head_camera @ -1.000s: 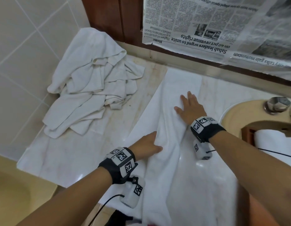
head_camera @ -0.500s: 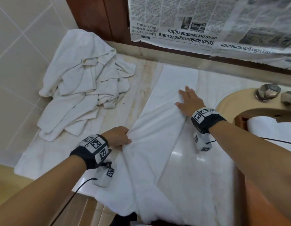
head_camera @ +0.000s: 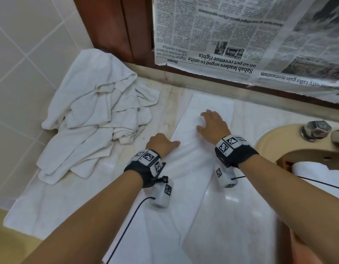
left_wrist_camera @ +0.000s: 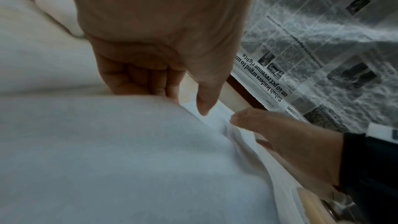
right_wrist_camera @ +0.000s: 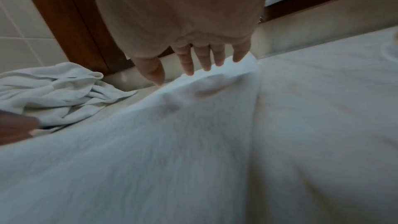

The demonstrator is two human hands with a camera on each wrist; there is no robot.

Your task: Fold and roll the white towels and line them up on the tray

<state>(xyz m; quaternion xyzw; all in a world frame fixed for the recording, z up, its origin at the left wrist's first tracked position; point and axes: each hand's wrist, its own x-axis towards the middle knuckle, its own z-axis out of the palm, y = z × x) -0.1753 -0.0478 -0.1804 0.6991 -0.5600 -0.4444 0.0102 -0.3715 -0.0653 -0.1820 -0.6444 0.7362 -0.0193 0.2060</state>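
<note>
A long white towel (head_camera: 191,168) lies lengthwise on the marble counter, folded into a narrow strip. My right hand (head_camera: 212,122) presses flat on its far part with the fingers spread (right_wrist_camera: 193,67). My left hand (head_camera: 163,144) is at the towel's left edge, just short of the right hand. Its fingers are curled (left_wrist_camera: 172,94) at the edge and the thumb lies on top of the cloth; the fingertips are hidden behind the fold. At the right a reddish-brown tray (head_camera: 284,162) holds one rolled white towel (head_camera: 313,168).
A heap of loose white towels (head_camera: 100,126) lies at the back left against the tiled wall. A beige sink (head_camera: 275,138) with a metal tap (head_camera: 315,129) is on the right. Newspaper (head_camera: 241,35) covers the mirror behind. The counter's front edge is near my forearms.
My left hand has moved forward and to the right with the towel's left edge, so the strip is narrower. The right hand has stayed pressed on the far part.
</note>
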